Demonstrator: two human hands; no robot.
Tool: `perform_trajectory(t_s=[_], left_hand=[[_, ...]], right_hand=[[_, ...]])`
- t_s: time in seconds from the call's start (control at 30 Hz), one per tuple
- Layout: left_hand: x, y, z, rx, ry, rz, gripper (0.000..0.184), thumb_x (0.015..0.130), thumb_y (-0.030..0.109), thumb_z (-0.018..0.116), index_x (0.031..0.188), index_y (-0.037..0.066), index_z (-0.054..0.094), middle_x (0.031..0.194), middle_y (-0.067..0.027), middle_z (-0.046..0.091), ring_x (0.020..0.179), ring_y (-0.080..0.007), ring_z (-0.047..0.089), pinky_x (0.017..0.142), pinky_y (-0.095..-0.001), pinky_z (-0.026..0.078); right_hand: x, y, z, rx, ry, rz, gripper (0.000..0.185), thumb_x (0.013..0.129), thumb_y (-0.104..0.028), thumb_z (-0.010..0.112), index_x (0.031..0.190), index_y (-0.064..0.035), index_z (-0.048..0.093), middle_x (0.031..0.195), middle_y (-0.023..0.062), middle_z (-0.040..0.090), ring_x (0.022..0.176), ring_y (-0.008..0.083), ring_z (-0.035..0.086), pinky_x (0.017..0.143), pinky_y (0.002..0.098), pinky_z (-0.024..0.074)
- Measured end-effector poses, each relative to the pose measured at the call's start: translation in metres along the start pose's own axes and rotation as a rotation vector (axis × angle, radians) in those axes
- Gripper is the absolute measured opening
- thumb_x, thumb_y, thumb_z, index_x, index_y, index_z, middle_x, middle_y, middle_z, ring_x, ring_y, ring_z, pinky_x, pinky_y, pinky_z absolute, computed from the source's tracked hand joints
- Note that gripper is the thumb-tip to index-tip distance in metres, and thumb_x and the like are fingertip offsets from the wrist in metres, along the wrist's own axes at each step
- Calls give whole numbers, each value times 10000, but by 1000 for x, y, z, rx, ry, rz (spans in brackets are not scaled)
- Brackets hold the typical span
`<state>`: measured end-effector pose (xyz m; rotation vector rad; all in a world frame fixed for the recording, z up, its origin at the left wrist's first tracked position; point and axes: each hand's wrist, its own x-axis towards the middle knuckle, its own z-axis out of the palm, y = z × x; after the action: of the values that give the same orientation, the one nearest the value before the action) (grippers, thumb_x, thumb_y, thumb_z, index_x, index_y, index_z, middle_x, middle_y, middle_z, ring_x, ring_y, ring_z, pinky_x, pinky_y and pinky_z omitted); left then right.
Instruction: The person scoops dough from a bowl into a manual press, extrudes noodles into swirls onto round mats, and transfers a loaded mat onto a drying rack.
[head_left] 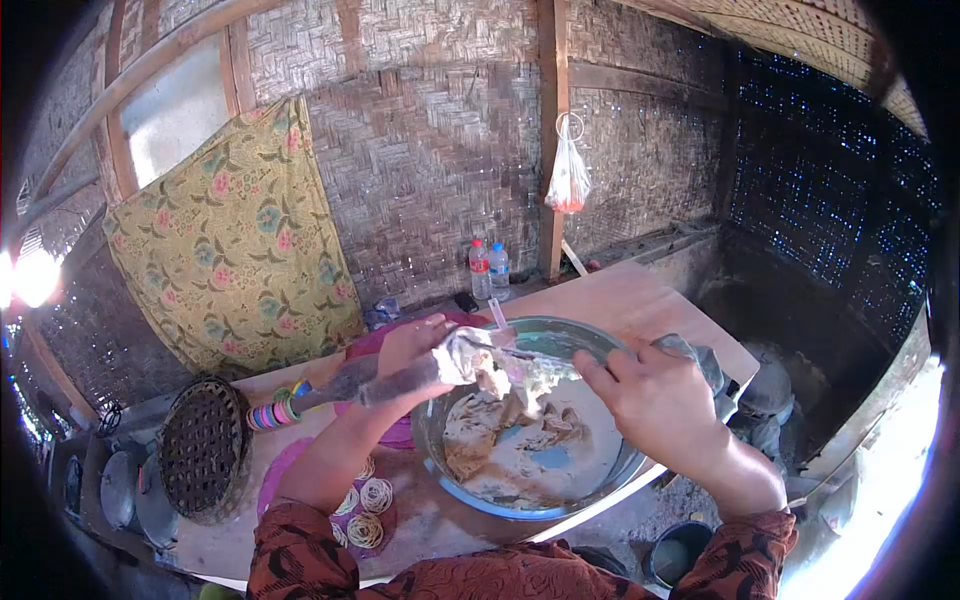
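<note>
Above a wide basin (435, 470), a long dark wooden tool (345, 385) with pale dough smeared on its near end is in my left hand (410, 345). The fingers are partly hidden behind the tool. My right hand (650, 395) is closed, thumb and fingers pinching the right end of a thin, dough-covered strip (545, 360) whose kind I cannot make out. Clumps of wet dough (515, 385) hang between the hands. Inside the basin lies a brownish dough mass (475, 440) with pale flour. Coiled dough rounds (365, 530) lie left of the basin.
A round woven tray (205, 450) stands at the table's left, near colourful bands (270, 413). Two plastic bottles (489, 270) stand against the woven wall. Grey cloth or plastic (705, 365) lies behind my right hand. A bucket (680, 550) is below, right.
</note>
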<state>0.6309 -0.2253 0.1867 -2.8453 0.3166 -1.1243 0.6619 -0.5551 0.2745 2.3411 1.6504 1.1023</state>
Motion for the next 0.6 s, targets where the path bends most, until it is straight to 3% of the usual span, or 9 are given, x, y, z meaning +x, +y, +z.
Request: perform_trajectory(t_s=[0.03,0.07,0.17,0.23,0.33,0.37,0.4,0.5,0.6], left_hand=[[-2,-6,18,0,2,4,307,686,363,704,874,138,614,791,-71,579,722,-297,620,621,-401,509],[-6,-19,50,-507,28,-164,306,684,358,705,873,136,611,797,-72,578,722,-299,620,622,-401,509],[17,47,-28,-94,-16,3,320,702,346,696,909,115,616,797,-83,559,750,-306,617,630,-428,500],[8,30,-6,-46,-274,-95,425,718,455,680,1006,144,651,942,-63,661,886,-243,634,876,-319,487],[-7,-2,22,17,33,65,369,731,386,683,1015,154,646,1015,-45,658,865,-279,645,765,-396,526],[-2,-3,7,179,-92,-16,382,737,409,679,1034,169,659,1034,-41,678,936,-256,645,850,-370,520],[-3,-17,12,14,-118,-121,386,739,410,676,1042,172,656,1028,-45,678,967,-252,636,873,-357,512],[3,-12,-3,199,-53,-43,419,730,421,675,1073,183,644,1075,-50,659,1019,-243,617,881,-349,507],[12,-10,1,111,-41,-9,421,699,406,693,1053,181,651,1068,-54,659,997,-247,629,854,-368,518]], right_hand=[[3,-2,1,-3,2,2,293,755,-133,570,1042,-79,586,735,17,550,626,174,586,550,307,485],[7,-5,3,-14,-5,-27,295,755,-135,571,1044,-75,587,732,18,554,630,171,590,549,302,484],[14,-21,17,-5,-27,-69,301,759,-137,570,1051,-69,594,719,17,557,630,166,599,546,297,482],[11,-25,24,-5,-24,-90,306,761,-137,570,1057,-68,601,707,16,557,626,166,602,544,296,481],[-11,-22,27,88,33,-46,350,741,-134,581,1087,-96,620,688,5,550,603,169,603,525,306,477],[-22,-13,22,115,18,41,376,727,-128,587,1101,-114,625,690,-1,548,595,168,597,523,304,476],[-25,-7,19,139,7,130,405,713,-122,592,1116,-131,629,692,-7,545,588,167,591,521,303,476],[-23,-5,25,60,79,312,422,689,-111,598,1107,-152,639,691,-16,536,576,166,580,510,301,470],[-24,-8,31,79,96,211,415,691,-109,594,1102,-141,634,692,0,524,581,166,569,506,296,462]])
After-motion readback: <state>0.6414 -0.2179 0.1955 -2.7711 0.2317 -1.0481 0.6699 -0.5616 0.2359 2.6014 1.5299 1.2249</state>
